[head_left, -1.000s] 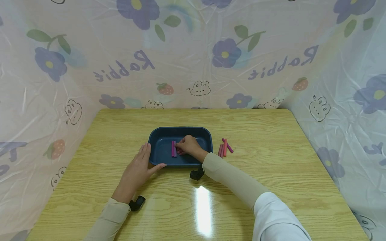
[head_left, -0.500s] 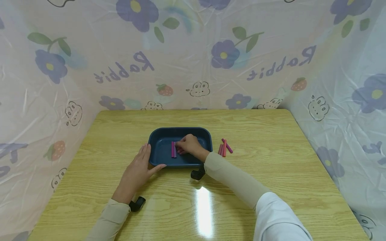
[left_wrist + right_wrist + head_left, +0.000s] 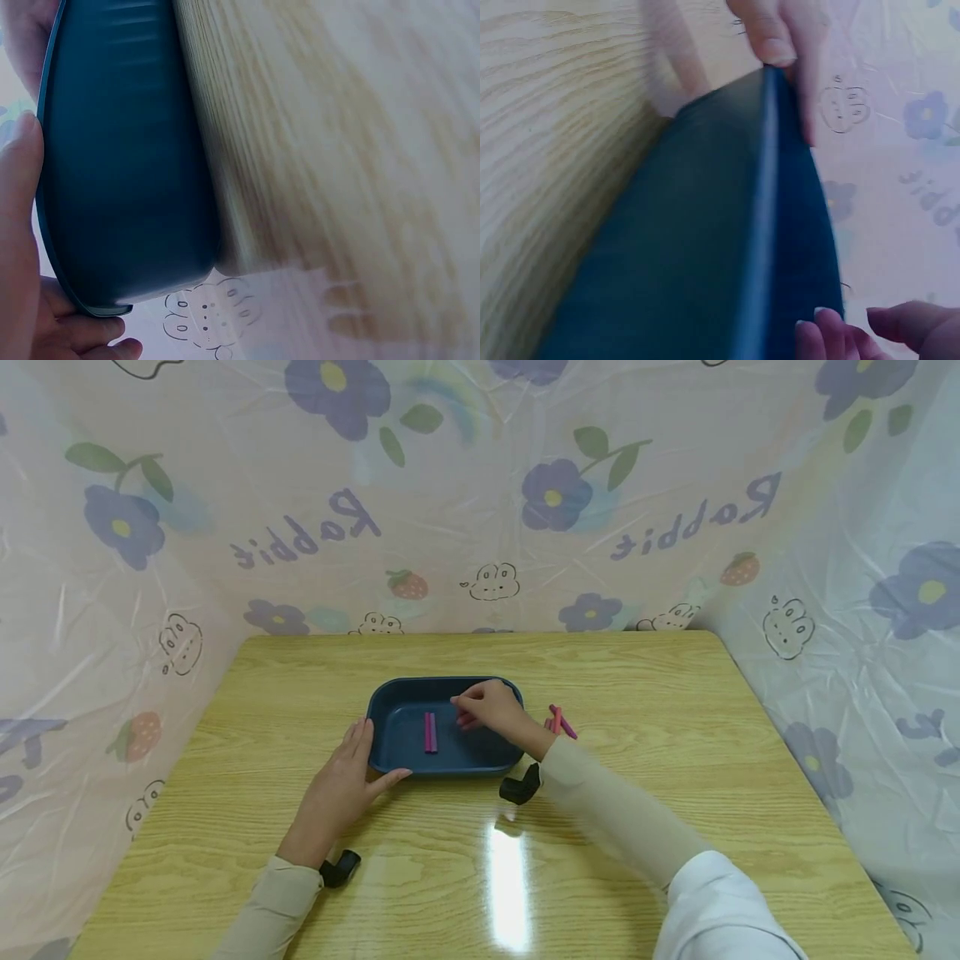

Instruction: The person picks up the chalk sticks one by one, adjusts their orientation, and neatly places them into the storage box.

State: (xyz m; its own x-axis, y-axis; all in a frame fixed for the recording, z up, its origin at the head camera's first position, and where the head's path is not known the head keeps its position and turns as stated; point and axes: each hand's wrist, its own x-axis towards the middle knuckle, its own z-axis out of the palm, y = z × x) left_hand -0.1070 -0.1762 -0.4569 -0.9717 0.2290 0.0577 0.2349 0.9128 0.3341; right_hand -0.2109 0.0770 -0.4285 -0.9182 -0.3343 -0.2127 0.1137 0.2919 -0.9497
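In the head view, a dark blue rectangular tray (image 3: 442,773) stands on the table. Two short thin sticks, one magenta (image 3: 427,732) and one purple (image 3: 433,735), lie side by side on its floor. My left hand (image 3: 341,785) rests against the tray's left corner, straight fingers along the side and thumb on the front rim. Over the tray's right half hovers my right hand (image 3: 491,706), fingers loosely bent, with nothing seen between them. In the right wrist view the right thumb and fingers (image 3: 829,330) are apart, beside the tray wall (image 3: 667,225).
Right of the tray lie several more sticks, including a coral one (image 3: 557,718) crossing a magenta one (image 3: 567,728); the right wrist partly hides others. The wood-grain table (image 3: 645,693) is bordered by a printed curtain (image 3: 450,527) at the back and sides.
My right hand has let go of the purple stick, rising and moving right, away from the pair in the tray. My left hand stays at the tray's corner.
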